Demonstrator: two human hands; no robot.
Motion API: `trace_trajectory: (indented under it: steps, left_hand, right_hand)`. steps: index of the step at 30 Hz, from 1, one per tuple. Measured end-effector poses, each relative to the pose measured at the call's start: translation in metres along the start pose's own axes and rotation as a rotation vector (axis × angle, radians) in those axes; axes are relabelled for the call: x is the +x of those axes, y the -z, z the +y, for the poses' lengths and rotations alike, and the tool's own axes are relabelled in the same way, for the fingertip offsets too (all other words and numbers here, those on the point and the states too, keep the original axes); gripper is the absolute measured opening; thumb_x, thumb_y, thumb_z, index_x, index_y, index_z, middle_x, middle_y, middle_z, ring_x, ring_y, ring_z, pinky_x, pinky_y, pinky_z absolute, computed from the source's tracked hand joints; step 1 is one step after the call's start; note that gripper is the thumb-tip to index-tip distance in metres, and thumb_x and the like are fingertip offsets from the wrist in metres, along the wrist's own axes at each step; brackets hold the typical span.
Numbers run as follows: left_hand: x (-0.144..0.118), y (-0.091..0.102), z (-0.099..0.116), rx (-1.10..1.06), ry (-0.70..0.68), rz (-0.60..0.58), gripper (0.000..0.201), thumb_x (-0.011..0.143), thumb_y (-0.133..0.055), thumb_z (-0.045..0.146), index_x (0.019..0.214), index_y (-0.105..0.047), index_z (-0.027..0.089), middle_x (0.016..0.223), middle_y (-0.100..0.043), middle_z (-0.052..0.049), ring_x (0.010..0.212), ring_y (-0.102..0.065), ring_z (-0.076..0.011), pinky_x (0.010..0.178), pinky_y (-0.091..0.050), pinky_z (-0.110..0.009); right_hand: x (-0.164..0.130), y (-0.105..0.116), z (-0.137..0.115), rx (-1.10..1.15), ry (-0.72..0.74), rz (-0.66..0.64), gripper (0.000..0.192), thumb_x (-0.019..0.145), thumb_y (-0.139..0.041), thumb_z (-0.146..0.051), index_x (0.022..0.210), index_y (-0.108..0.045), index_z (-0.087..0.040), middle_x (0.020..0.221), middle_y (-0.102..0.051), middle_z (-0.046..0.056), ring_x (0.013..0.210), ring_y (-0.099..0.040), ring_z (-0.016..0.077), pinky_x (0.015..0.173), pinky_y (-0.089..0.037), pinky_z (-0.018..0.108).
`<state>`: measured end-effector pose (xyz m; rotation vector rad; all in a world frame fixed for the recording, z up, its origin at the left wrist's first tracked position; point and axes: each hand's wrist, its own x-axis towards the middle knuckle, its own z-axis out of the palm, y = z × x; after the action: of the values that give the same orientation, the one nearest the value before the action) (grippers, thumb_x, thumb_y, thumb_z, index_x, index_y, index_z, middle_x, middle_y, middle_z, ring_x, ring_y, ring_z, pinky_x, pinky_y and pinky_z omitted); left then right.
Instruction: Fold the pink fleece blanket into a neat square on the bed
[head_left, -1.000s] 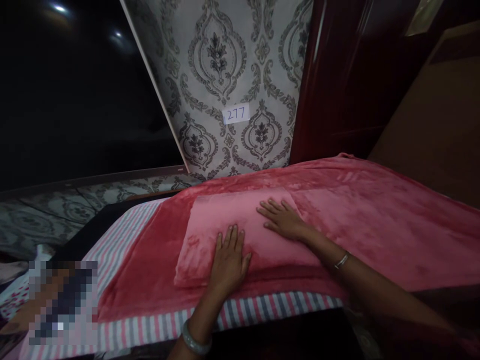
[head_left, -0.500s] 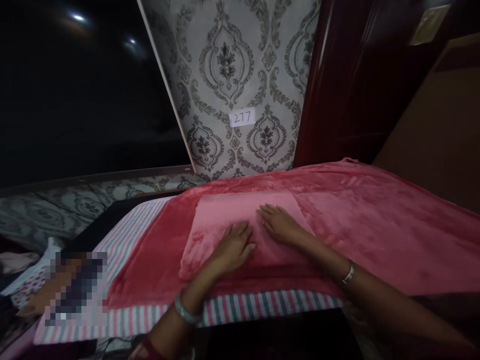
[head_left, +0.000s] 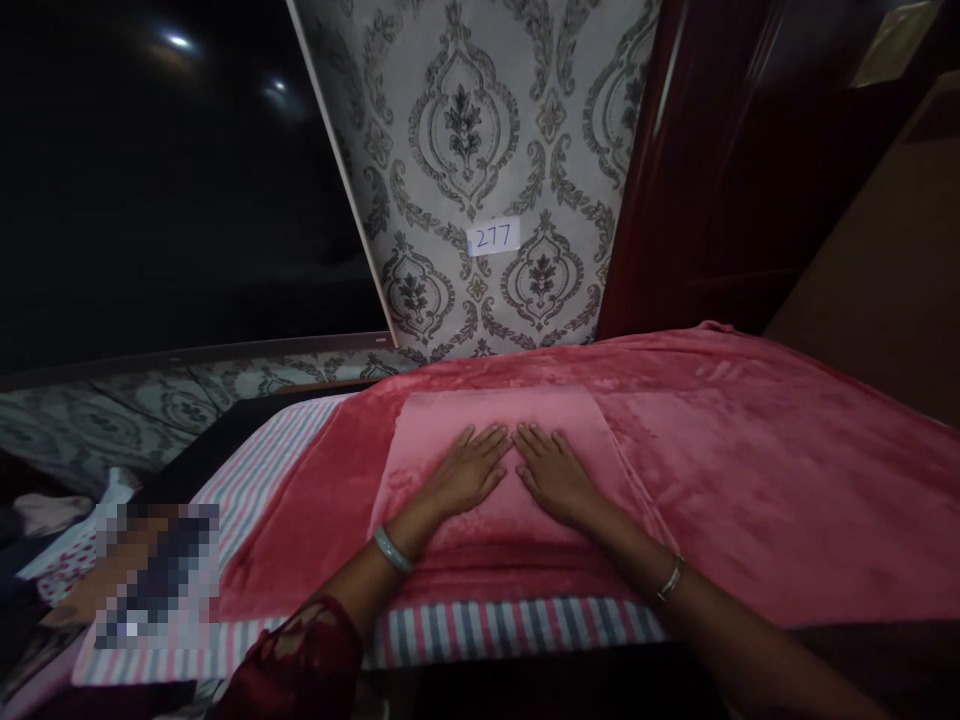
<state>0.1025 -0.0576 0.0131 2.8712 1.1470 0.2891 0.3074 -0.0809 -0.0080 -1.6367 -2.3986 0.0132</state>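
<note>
A folded pink plush fabric piece [head_left: 442,420] lies flat on a larger pink-red plush blanket [head_left: 750,480]. My left hand [head_left: 471,470] rests flat on the folded piece, fingers stretched out. Beside it my right hand [head_left: 551,470] lies flat too, its fingers slightly spread. The fingertips of the two hands nearly meet at the middle of the piece. Beneath the blanket a striped cloth [head_left: 495,630] in pink, white and grey shows along the front and left edges.
A large dark screen [head_left: 172,190] stands at the back left. Patterned wallpaper carries a paper label [head_left: 493,236] reading 277. A dark red wooden panel [head_left: 697,180] rises at the back right. Clothes [head_left: 67,560] lie at the left, near a blurred-out patch.
My left hand has moved forward on the folded piece and my right hand slightly back, so they now lie side by side. The view has shifted a little.
</note>
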Motion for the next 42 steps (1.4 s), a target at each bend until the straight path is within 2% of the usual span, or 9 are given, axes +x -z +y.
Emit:
trace_trajectory:
  steps: [6, 12, 17, 25, 29, 32, 36, 39, 42]
  left_hand:
    - [0.012, 0.029, -0.025, 0.033, 0.044, -0.117, 0.055, 0.101, -0.037, 0.05, 0.153, -0.038, 0.031, 0.164, -0.029, -0.006, 0.154, -0.019, -0.0227, 0.123, -0.01, -0.056]
    - [0.014, 0.031, -0.076, 0.107, 0.467, -0.054, 0.059, 0.102, -0.03, 0.047, 0.155, -0.035, 0.022, 0.164, -0.029, -0.011, 0.153, -0.021, -0.0285, 0.121, -0.015, -0.058]
    - [0.007, 0.015, -0.078, 0.148, 0.562, 0.072, 0.058, 0.102, -0.03, 0.045, 0.153, -0.038, 0.019, 0.162, -0.033, -0.012, 0.151, -0.025, -0.029, 0.121, -0.018, -0.058]
    - [0.011, 0.026, -0.081, 0.072, 0.561, -0.06, 0.061, 0.102, -0.027, 0.045, 0.157, -0.03, 0.017, 0.166, -0.024, -0.011, 0.154, -0.018, -0.026, 0.123, -0.015, -0.053]
    - [-0.001, 0.037, -0.057, 0.092, 0.578, -0.045, 0.06, 0.102, -0.029, 0.045, 0.153, -0.037, 0.013, 0.163, -0.03, -0.016, 0.152, -0.023, -0.0285, 0.121, -0.019, -0.055]
    - [-0.018, 0.036, -0.012, 0.087, 0.459, 0.019, 0.059, 0.102, -0.032, 0.044, 0.152, -0.039, 0.015, 0.162, -0.033, -0.015, 0.152, -0.025, -0.0273, 0.122, -0.019, -0.053]
    - [-0.031, 0.017, 0.043, 0.065, 0.345, 0.032, 0.058, 0.102, -0.033, 0.042, 0.152, -0.039, 0.012, 0.161, -0.035, -0.014, 0.151, -0.027, -0.0254, 0.123, -0.02, -0.05]
    - [-0.034, 0.0, 0.059, 0.098, 0.347, 0.056, 0.061, 0.101, -0.034, 0.042, 0.152, -0.038, 0.008, 0.161, -0.034, -0.016, 0.151, -0.026, -0.0273, 0.124, -0.018, -0.053]
    - [-0.037, -0.011, 0.06, 0.141, 0.344, 0.08, 0.062, 0.101, -0.035, 0.044, 0.152, -0.037, 0.009, 0.16, -0.035, -0.017, 0.151, -0.026, -0.0286, 0.124, -0.018, -0.055]
  right_hand:
    - [0.014, 0.022, 0.028, -0.04, -0.065, -0.082, 0.059, 0.101, -0.035, -0.048, 0.155, -0.038, -0.027, 0.164, -0.025, 0.008, 0.152, -0.018, 0.0331, 0.118, -0.016, 0.063]
    - [0.006, 0.01, 0.032, -0.087, -0.319, 0.073, 0.062, 0.101, -0.033, -0.056, 0.155, -0.038, -0.027, 0.165, -0.024, 0.009, 0.152, -0.015, 0.0379, 0.119, -0.013, 0.063]
    - [0.001, 0.007, 0.036, -0.06, -0.455, 0.08, 0.064, 0.102, -0.026, -0.055, 0.156, -0.037, -0.023, 0.165, -0.023, 0.011, 0.151, -0.016, 0.0401, 0.114, -0.024, 0.065]
    - [-0.002, 0.016, 0.047, 0.012, -0.453, 0.034, 0.065, 0.102, -0.024, -0.054, 0.156, -0.035, -0.021, 0.166, -0.02, 0.012, 0.15, -0.015, 0.0416, 0.113, -0.028, 0.065]
    - [-0.012, 0.031, 0.046, 0.035, -0.389, 0.036, 0.061, 0.102, -0.023, -0.048, 0.155, -0.039, -0.02, 0.165, -0.024, 0.012, 0.15, -0.016, 0.0423, 0.113, -0.024, 0.069]
    - [-0.024, 0.036, 0.024, 0.073, -0.116, 0.109, 0.056, 0.103, -0.027, -0.039, 0.154, -0.041, -0.021, 0.164, -0.026, 0.011, 0.151, -0.017, 0.0381, 0.117, -0.023, 0.063]
    - [-0.031, 0.029, -0.012, 0.14, 0.246, -0.064, 0.056, 0.102, -0.033, -0.031, 0.157, -0.035, -0.023, 0.164, -0.028, 0.008, 0.151, -0.022, 0.0279, 0.12, -0.023, 0.053]
    - [-0.023, 0.025, -0.017, 0.127, 0.323, -0.193, 0.057, 0.102, -0.034, -0.035, 0.158, -0.03, -0.023, 0.164, -0.026, 0.008, 0.153, -0.018, 0.0272, 0.121, -0.017, 0.056]
    - [-0.007, 0.027, 0.004, 0.1, 0.354, -0.237, 0.055, 0.103, -0.033, -0.04, 0.158, -0.03, -0.029, 0.165, -0.022, 0.004, 0.154, -0.013, 0.028, 0.12, -0.013, 0.061]
